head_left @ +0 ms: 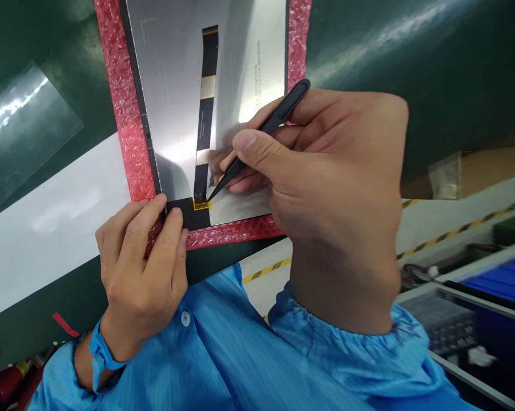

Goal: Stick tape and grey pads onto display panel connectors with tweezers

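My right hand (326, 165) is closed around black tweezers (278, 117). Their pointed tip touches or nearly touches a yellow-amber piece (201, 204) at the lower end of a black flat flex cable (205, 120). This cable runs lengthwise over the silvery back of a display panel (172, 108), with two pale gold sections along it. My left hand (141, 257) grips the panel's lower left corner, its fingers bent at the edge beside a black strip (189, 212). Part of the panel's right side is hidden behind my right hand.
Pink bubble wrap (127, 114) lies under the panel on a dark green work surface (369, 51). To the left are a white sheet (60, 222) and a clear plastic film (26, 120). A small clear bag (446, 176) lies on brown material at right. Floor tape (463, 228) shows beyond.
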Action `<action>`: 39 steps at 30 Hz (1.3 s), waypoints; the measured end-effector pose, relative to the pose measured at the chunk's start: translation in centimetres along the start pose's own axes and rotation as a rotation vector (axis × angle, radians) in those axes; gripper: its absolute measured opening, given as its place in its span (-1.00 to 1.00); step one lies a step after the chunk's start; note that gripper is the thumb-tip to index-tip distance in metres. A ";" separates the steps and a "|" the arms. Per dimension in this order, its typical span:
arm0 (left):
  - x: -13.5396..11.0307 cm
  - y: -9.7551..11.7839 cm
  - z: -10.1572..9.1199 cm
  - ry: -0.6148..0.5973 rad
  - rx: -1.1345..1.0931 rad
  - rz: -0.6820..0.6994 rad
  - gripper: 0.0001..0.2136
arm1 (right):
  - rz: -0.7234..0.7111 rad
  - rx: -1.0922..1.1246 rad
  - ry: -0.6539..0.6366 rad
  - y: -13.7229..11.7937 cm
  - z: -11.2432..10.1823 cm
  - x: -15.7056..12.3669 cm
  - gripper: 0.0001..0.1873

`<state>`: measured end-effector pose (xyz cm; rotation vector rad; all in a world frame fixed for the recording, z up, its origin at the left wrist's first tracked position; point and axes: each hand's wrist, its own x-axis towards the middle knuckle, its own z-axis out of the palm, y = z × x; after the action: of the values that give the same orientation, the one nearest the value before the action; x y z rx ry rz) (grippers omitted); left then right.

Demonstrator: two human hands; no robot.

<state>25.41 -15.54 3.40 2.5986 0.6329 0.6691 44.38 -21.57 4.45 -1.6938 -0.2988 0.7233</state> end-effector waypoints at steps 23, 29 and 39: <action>0.3 0.3 -0.3 -0.112 0.080 -0.021 -0.63 | -0.043 -0.053 -0.030 0.7 -0.5 0.4 -0.76; 0.2 0.4 -0.3 -0.110 0.070 -0.049 -0.65 | -0.050 -0.045 -0.018 0.6 -0.4 0.4 -0.81; 0.2 0.3 -0.5 -0.181 0.113 -0.048 -0.62 | -0.045 -0.050 -0.001 0.5 -0.3 0.2 -0.76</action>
<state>25.41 -15.61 4.01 2.6982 0.6907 0.3876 44.63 -21.84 3.99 -1.7281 -0.3571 0.6888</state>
